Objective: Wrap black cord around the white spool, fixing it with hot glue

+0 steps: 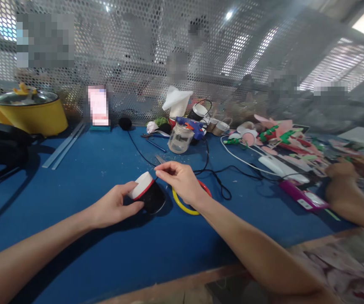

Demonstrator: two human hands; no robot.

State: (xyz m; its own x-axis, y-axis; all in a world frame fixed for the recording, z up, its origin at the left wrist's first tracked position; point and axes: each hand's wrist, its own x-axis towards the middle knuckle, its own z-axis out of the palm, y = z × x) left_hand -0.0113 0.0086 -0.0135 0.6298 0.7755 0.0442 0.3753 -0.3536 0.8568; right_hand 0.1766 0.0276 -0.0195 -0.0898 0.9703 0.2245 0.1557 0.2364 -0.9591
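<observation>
My left hand (117,204) is closed around a tilted paper cup (152,197) lying low over the blue table. The cup has a white end, a thin red band and a black part that seems wrapped in yarn. Close beside it, my right hand (180,179) pinches a strand of black yarn (136,147) between thumb and fingertips. The strand runs back to a black yarn ball (125,123). Under my right wrist lie scissors (184,208) with yellow and red handles, partly hidden, their blade tip showing beyond my fingers.
A clear jar (181,138), a blue glue gun (192,126) and a pen (156,145) lie ahead. To the left are clear strips (63,145), a phone (98,106) and a yellow pot (33,116). Rightward are cables, a purple power strip (303,196) and another person's hands (343,173).
</observation>
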